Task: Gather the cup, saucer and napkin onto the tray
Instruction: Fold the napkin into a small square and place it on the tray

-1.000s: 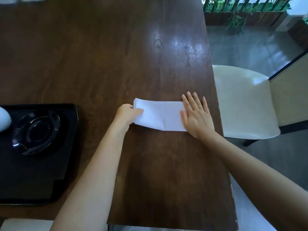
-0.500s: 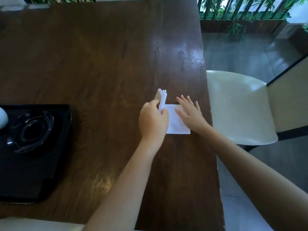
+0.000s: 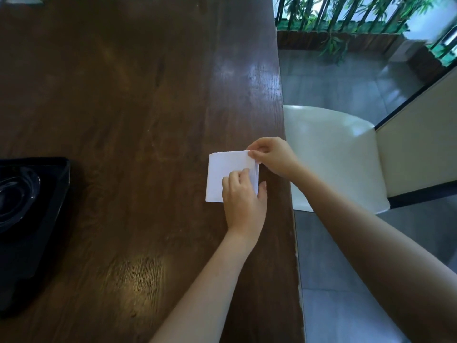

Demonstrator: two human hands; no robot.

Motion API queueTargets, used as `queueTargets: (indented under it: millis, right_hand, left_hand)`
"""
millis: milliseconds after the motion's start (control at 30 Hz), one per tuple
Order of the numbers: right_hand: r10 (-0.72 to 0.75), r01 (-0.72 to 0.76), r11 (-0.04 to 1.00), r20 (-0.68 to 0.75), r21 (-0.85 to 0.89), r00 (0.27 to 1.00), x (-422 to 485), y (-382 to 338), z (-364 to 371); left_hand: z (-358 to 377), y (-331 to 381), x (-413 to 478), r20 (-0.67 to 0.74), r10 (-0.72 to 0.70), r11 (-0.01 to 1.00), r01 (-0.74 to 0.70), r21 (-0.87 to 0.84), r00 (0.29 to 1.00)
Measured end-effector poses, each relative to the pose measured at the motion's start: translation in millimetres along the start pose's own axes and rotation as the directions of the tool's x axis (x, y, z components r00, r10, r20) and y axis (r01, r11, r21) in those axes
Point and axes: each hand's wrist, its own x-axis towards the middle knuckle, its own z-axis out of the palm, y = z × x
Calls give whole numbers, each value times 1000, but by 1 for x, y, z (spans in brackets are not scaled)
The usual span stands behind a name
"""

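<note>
A white napkin (image 3: pixel 223 173), folded into a small square, lies flat on the dark wooden table (image 3: pixel 138 95) near its right edge. My left hand (image 3: pixel 243 199) presses on the napkin's near right corner, fingers curled over it. My right hand (image 3: pixel 272 157) pinches the napkin's far right corner between thumb and fingers. At the left edge stands a black tray (image 3: pixel 49 206) holding a dark glass saucer (image 3: pixel 14 199), only partly in view. The cup is out of sight.
A white chair seat (image 3: pixel 333 154) stands just past the table's right edge, with grey floor beyond. A railing with green plants (image 3: pixel 346 13) runs along the far right. The tray lies well to the left of the napkin.
The long napkin strip has been folded in half: my left hand carried its left end over to the right. My right hand went from lying flat on it to pinching its corner.
</note>
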Motion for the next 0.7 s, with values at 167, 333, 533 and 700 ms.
queueTargets:
  millis: [167,333,533,700]
  right_hand:
    - [-56,56,998,-27,-9,998,-5,9,8]
    - [-85,86,996,-33,20,996,-9,13,12]
    - [-98,95,994,-49,-45,994,-12,15,12]
    - [-184,181,975,-13,-126,983,-17,18,9]
  left_hand:
    - [6,-11,-17,-71,33,998,-29,55,997]
    - [10,-13,-21,-92,44,999,-41,26,995]
    - [10,-15,-23,-79,103,993,-98,61,992]
    - [7,-18,-21,-75,157,984,-149,95,985]
